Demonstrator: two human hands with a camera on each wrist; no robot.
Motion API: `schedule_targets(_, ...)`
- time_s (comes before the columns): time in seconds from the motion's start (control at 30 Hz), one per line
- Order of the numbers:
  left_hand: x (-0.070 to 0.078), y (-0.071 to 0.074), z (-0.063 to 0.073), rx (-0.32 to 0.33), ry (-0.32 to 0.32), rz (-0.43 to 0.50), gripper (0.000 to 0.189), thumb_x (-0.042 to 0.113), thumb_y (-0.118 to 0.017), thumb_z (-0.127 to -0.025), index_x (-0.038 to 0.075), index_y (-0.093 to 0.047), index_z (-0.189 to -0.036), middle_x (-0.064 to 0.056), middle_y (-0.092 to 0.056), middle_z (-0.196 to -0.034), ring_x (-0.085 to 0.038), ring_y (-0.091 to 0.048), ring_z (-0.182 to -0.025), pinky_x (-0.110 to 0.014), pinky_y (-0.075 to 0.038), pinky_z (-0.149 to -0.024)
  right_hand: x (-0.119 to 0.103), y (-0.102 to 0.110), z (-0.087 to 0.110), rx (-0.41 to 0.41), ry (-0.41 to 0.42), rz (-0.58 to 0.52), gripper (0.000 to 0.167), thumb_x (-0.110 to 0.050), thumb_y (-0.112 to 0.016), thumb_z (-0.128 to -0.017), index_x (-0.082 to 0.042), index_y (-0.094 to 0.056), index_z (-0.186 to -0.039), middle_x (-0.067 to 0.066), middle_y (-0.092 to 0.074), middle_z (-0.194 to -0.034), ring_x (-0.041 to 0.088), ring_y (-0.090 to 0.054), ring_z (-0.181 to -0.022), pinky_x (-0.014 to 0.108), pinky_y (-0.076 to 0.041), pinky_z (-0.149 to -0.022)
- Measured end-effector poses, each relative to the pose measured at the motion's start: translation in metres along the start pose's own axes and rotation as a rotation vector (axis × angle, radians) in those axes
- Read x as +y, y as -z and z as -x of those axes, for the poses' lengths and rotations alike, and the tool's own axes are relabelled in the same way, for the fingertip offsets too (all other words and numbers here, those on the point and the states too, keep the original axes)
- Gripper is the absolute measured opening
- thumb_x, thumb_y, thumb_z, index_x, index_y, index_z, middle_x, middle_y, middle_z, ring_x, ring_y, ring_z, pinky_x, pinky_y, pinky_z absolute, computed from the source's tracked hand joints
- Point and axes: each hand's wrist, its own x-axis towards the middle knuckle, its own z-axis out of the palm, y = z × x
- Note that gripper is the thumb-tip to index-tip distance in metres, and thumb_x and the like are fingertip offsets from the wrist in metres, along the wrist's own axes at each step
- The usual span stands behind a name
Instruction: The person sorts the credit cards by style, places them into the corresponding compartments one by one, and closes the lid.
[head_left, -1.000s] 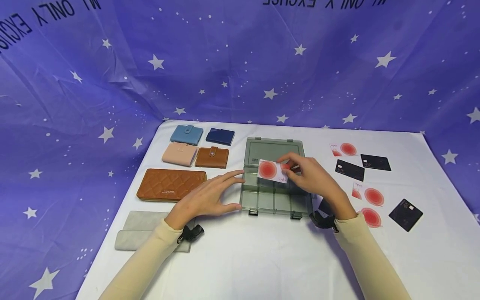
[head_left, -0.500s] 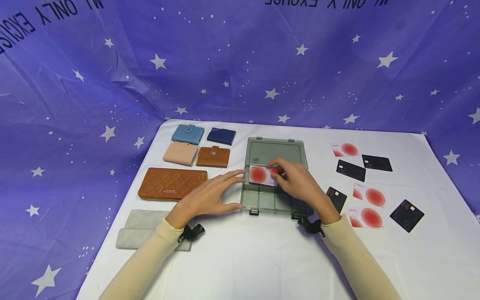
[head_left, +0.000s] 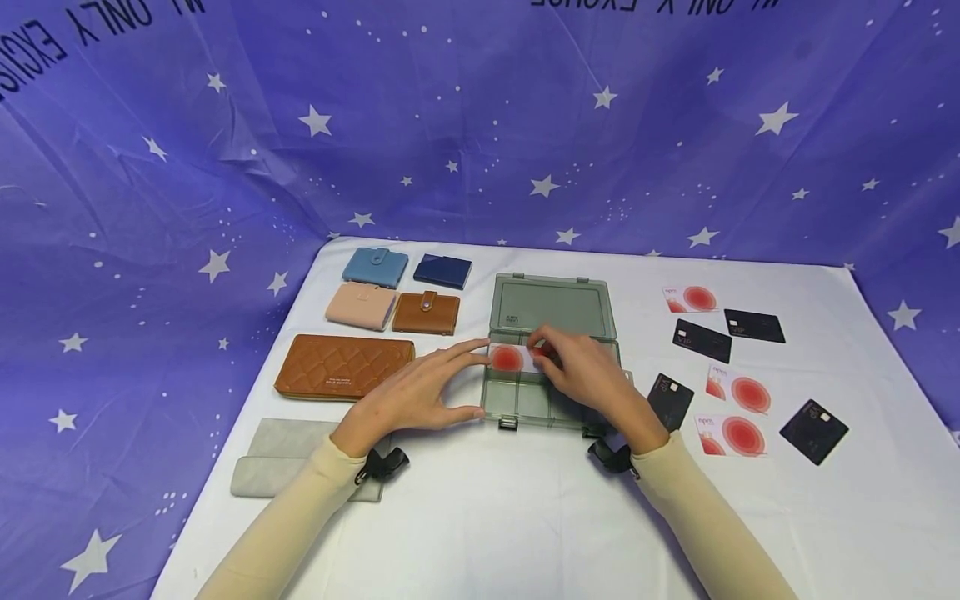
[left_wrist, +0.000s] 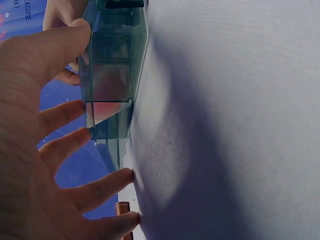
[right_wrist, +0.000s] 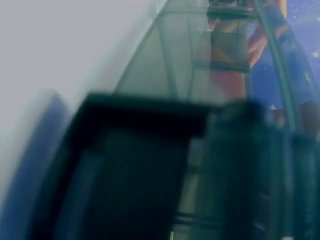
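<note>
A white card with red circles (head_left: 507, 358) lies low inside the open, see-through grey-green compartment box (head_left: 532, 416), across its back-left part. My right hand (head_left: 592, 375) pinches the card's right end between thumb and fingers. At the box's left side, my left hand (head_left: 416, 393) is spread, fingers straight, with thumb and fingertips touching the edge. The left wrist view shows the card (left_wrist: 105, 109) tilted behind the clear box wall (left_wrist: 137, 55). In the right wrist view, a dark blurred clasp (right_wrist: 145, 105) hides much, and the right hand's fingers are not plainly seen.
Left of the box are a blue wallet (head_left: 376, 267), a navy cardholder (head_left: 442, 271), a pink wallet (head_left: 361, 306), a brown snap wallet (head_left: 427, 313), a quilted brown wallet (head_left: 344, 367) and a grey wallet (head_left: 273, 458). Red-circled cards (head_left: 732, 435) and black cards (head_left: 814, 431) lie right.
My right hand has carried the card left and down from above the box into it. The left hand stays at the box's edge.
</note>
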Motion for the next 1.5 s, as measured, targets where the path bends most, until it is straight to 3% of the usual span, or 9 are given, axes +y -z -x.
schedule_targets(0.17,0.000,0.001,0.000,-0.012,0.012,-0.004,0.076,0.062,-0.075,-0.095,0.028,-0.053,-0.159,0.012,-0.031,-0.175,-0.023,-0.044,-0.154,-0.048,-0.040,-0.122,-0.002,0.001,0.002,0.043,0.007,0.097,0.020,-0.024,-0.073,-0.105,-0.019,-0.075,-0.125,0.006,-0.077,-0.109,0.026,-0.075,-0.093,0.049,-0.060,-0.073)
schedule_targets(0.4,0.000,0.001,0.001,-0.008,0.015,-0.008,0.077,0.063,-0.075,-0.094,0.027,-0.053,-0.159,0.013,-0.030,-0.175,-0.024,-0.045,-0.154,-0.050,-0.041,-0.121,-0.007,-0.002,0.004,0.052,-0.037,0.199,0.028,-0.032,-0.070,-0.107,-0.018,-0.078,-0.129,0.012,-0.074,-0.114,0.034,-0.075,-0.098,0.054,-0.061,-0.073)
schedule_targets(0.67,0.000,0.002,0.000,-0.007,0.019,0.005,0.076,0.060,-0.076,-0.095,0.023,-0.054,-0.158,0.010,-0.032,-0.175,-0.025,-0.045,-0.154,-0.051,-0.042,-0.120,-0.007,-0.003,0.005,0.023,-0.067,0.147,0.031,-0.034,-0.066,-0.108,-0.016,-0.079,-0.130,0.010,-0.076,-0.113,0.029,-0.074,-0.093,0.050,-0.059,-0.072)
schedule_targets(0.93,0.001,0.002,0.000,-0.005,0.021,0.002,0.075,0.061,-0.076,-0.095,0.024,-0.055,-0.157,0.010,-0.033,-0.175,-0.026,-0.046,-0.153,-0.052,-0.043,-0.119,-0.002,0.007,0.008,-0.041,-0.102,0.076,0.033,-0.035,-0.063,-0.110,-0.018,-0.076,-0.135,0.012,-0.073,-0.133,0.035,-0.071,-0.118,0.059,-0.058,-0.091)
schedule_targets(1.07,0.001,0.001,0.000,-0.006,0.030,-0.010,0.076,0.062,-0.075,-0.094,0.025,-0.055,-0.157,0.011,-0.032,-0.175,-0.027,-0.048,-0.152,-0.053,-0.045,-0.116,0.009,0.020,0.011,-0.029,-0.106,0.006,0.033,-0.032,-0.066,-0.108,-0.017,-0.075,-0.136,0.007,-0.077,-0.128,0.029,-0.074,-0.110,0.055,-0.058,-0.086)
schedule_targets(1.23,0.002,0.000,0.001,0.002,0.045,-0.057,0.076,0.066,-0.073,-0.093,0.029,-0.054,-0.157,0.015,-0.030,-0.175,-0.030,-0.053,-0.146,-0.056,-0.052,-0.107,0.031,0.044,0.017,0.047,-0.111,-0.029,0.034,-0.029,-0.070,-0.106,-0.014,-0.073,-0.136,0.006,-0.079,-0.117,0.027,-0.074,-0.105,0.053,-0.056,-0.083)
schedule_targets(1.5,0.003,-0.003,0.000,0.005,0.040,-0.064,0.076,0.066,-0.073,-0.093,0.029,-0.054,-0.157,0.015,-0.032,-0.174,-0.029,-0.053,-0.146,-0.056,-0.051,-0.108,0.087,0.073,0.037,0.158,-0.119,-0.033,0.041,-0.023,-0.077,-0.101,-0.009,-0.070,-0.139,0.015,-0.077,-0.123,0.038,-0.071,-0.114,0.058,-0.054,-0.095)
